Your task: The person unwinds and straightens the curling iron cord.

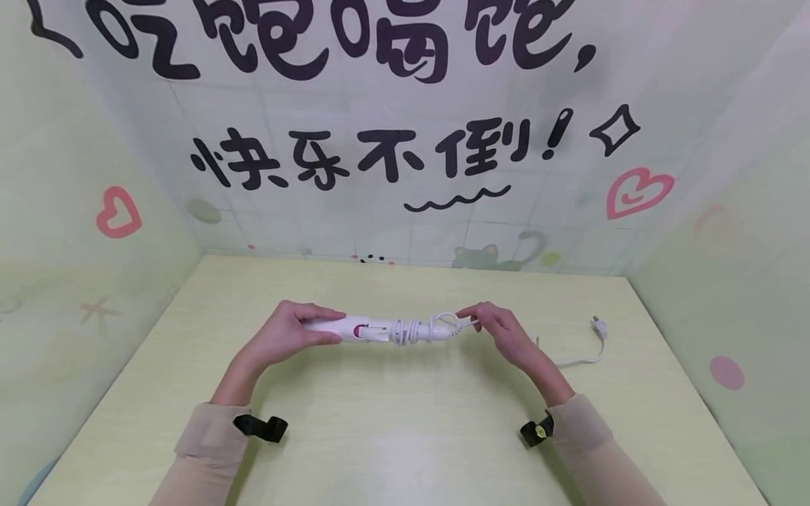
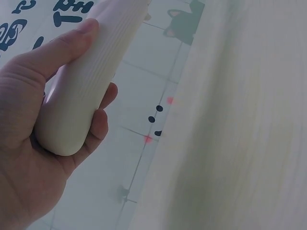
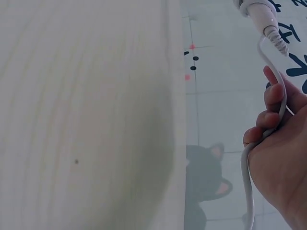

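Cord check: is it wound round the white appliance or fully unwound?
Partly wound: loops of cord circle the white appliance, while the plug lies out on the table.

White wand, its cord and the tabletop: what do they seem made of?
White wand: probably hard plastic, smooth with a faint gloss and fine ridges. Cord: likely flexible plastic or rubber, satin white, bending in smooth curves. Tabletop: wood or wood-look laminate, soft sheen; pale grain streaks fit either.
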{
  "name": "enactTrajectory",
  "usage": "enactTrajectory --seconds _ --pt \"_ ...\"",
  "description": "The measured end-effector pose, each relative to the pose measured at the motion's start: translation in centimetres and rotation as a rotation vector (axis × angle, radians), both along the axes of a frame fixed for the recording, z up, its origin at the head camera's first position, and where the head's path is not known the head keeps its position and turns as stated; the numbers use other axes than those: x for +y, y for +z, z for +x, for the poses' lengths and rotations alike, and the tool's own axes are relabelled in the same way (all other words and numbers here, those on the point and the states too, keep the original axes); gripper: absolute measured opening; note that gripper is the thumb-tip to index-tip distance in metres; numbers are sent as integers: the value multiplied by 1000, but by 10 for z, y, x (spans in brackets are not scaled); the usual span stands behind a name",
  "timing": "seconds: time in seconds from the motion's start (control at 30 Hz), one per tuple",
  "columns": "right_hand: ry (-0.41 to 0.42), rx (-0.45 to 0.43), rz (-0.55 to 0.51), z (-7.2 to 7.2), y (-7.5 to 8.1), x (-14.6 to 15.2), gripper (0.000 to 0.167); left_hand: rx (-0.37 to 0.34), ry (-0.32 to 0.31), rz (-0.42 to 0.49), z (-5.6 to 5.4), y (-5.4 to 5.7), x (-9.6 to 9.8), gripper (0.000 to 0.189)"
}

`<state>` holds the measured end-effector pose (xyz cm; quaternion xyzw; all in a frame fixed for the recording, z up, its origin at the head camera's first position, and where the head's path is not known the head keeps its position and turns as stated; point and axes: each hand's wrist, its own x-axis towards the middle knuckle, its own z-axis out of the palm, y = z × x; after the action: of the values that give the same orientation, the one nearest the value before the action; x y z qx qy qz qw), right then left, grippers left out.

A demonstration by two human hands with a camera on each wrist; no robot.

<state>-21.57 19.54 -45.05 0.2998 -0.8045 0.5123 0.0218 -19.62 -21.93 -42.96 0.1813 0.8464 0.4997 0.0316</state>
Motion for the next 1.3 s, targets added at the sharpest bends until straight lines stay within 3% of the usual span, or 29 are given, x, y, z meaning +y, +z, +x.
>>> enactTrajectory --seconds 0.07,0.3,0.57,0.77,1.0,1.3 --pt "2 -6 -17 0 0 2 30 -2 4 1 0 1 0 39" --pt "-55 12 58 22 36 -6 14 6 9 -10 2 3 -1 39" --pt "-158 94 83 2 4 5 14 -2 -9 -1 2 3 0 38" --pt "-152 92 71 -1 7 14 12 -12 -10 -25 2 0 -2 39" --pt "-203 97 47 0 11 31 12 -32 67 -1 5 0 -14 40" --pt "-222 73 53 0 11 44 11 -31 61 11 4 4 -19 41"
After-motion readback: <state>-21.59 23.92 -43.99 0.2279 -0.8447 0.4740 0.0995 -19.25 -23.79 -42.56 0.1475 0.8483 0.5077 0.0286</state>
